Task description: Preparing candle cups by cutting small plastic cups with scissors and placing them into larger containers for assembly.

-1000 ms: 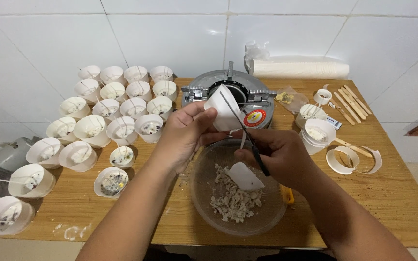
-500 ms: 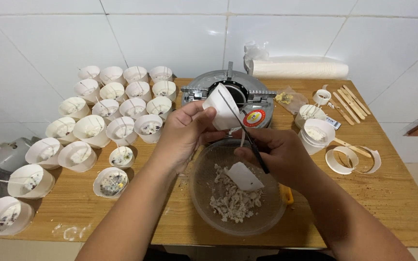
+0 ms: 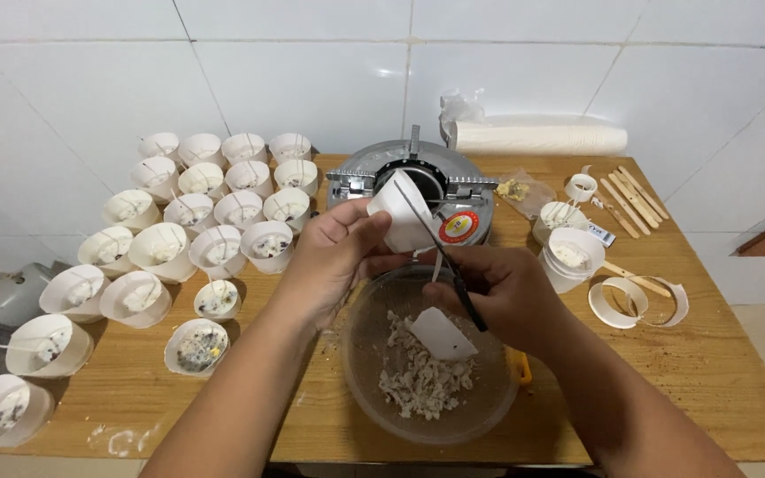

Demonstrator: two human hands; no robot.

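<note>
In the head view, one clear bowl (image 3: 374, 354) is seen at the near edge of the wooden table (image 3: 719, 372), partly filled with pale flakes (image 3: 422, 385). Just above the bowl, one white paper cup (image 3: 400, 212) is held tilted in the left hand (image 3: 334, 257), whose fingers are curled around its side. The right hand (image 3: 498, 296) is clenched over the handles of one pair of dark scissors (image 3: 440, 257), the blades of which are raised toward the cup's rim. One white cut piece (image 3: 442, 335) hangs under the right hand, over the bowl. Both forearms are brought in from the bottom edge and meet over the bowl.

Left of the bowl, about twenty-three small white cups (image 3: 223, 199) with wicks are laid out in rows. Behind the bowl one round metal stove (image 3: 374, 168) is placed, and beyond it one roll of white paper (image 3: 537, 137) lies against the wall. Right of the bowl, two stacked white cups (image 3: 573, 257), two cut paper rings (image 3: 630, 301), and about five wooden sticks (image 3: 630, 195) are seen.

The scissor handles are hidden by the fingers. The cup at the far left corner is cut off by the frame, and a yellow object (image 3: 521, 367) behind the bowl's right rim cannot be made out.
</note>
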